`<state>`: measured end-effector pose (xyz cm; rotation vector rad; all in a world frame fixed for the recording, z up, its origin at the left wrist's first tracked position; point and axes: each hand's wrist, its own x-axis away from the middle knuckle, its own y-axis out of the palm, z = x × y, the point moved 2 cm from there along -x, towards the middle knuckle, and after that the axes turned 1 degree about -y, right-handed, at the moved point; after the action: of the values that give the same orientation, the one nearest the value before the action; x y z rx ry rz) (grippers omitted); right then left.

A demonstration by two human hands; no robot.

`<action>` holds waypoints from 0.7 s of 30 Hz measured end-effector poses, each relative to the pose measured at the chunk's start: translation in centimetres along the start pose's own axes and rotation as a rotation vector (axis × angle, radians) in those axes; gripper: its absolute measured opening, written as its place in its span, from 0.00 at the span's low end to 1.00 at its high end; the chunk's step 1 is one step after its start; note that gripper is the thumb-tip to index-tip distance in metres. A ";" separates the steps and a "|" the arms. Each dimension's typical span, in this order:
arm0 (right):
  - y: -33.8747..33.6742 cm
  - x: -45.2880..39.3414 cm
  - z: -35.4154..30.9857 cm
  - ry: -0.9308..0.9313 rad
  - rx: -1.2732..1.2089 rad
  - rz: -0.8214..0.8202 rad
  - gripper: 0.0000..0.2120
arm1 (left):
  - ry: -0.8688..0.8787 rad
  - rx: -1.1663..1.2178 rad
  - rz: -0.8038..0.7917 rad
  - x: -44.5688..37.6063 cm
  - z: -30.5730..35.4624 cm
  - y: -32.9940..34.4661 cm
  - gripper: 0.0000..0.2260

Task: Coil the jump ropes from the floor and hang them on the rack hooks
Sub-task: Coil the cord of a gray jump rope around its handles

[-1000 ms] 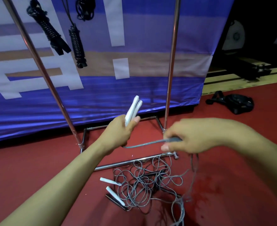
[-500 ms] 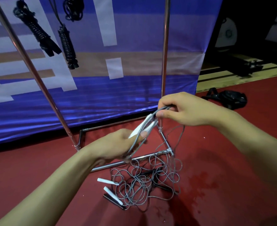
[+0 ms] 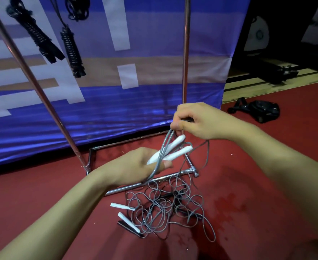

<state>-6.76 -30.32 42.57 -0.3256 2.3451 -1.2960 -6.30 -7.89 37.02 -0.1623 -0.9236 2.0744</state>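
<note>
My left hand (image 3: pixel 135 167) grips two white jump-rope handles (image 3: pixel 175 150), which point up to the right. My right hand (image 3: pixel 197 121) is just above them and pinches a loop of the grey rope (image 3: pixel 163 147) that runs down past my left palm. More grey rope trails from my right hand into a tangled pile (image 3: pixel 165 209) on the red floor, where two more white handles (image 3: pixel 122 206) and a black handle (image 3: pixel 130 228) lie. Coiled black ropes (image 3: pixel 42 40) hang high on the metal rack (image 3: pixel 42 94).
The rack's chrome base bar (image 3: pixel 154 182) lies on the floor just behind the pile, and its right upright (image 3: pixel 185 53) rises behind my right hand. A blue banner (image 3: pixel 135 106) hangs behind the rack. A black bag (image 3: pixel 261 110) lies on the floor at the right.
My right hand brought a length of grey rope up from the floor to above my left hand, forming a loop. My left hand tilted the white handles from upright toward the right.
</note>
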 end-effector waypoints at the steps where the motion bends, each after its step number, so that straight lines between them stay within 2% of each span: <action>1: 0.5 -0.2 0.7 0.030 -0.045 -0.027 0.11 | 0.040 -0.026 -0.007 0.2 0.6 0.0 0.22; 3: 1.5 -0.3 2.0 0.121 -0.133 -0.115 0.12 | 0.100 -0.039 -0.031 0.6 1.4 0.2 0.20; 5: 2.9 -0.1 2.8 0.157 -0.240 -0.181 0.09 | 0.112 -0.013 -0.012 1.0 1.8 0.4 0.20; 7: 4.2 0.3 3.1 0.146 -0.243 -0.152 0.15 | 0.076 0.083 0.080 1.0 1.4 -0.1 0.16; 10: 5.0 0.5 1.8 0.190 -0.193 -0.127 0.13 | 0.009 0.072 0.255 0.8 0.2 -1.5 0.08; 13: 5.2 0.4 -0.1 0.232 -0.076 -0.164 0.12 | -0.015 0.181 0.338 1.0 -0.6 -2.2 0.13; 15: 5.8 0.4 -1.7 0.237 -0.042 -0.173 0.20 | 0.005 0.253 0.366 0.9 -0.6 -2.3 0.15; 18: 6.6 0.2 -3.4 0.148 0.097 -0.133 0.23 | 0.055 0.116 0.424 0.5 -0.2 -2.1 0.11; 21: 6.2 -0.4 -3.0 0.304 0.067 -0.098 0.27 | 0.089 -0.017 0.426 0.0 0.1 -1.4 0.07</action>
<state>-7.77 -24.61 38.78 -0.2378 2.5536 -1.5623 -5.43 -7.39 37.98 -0.4928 -0.9101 2.4241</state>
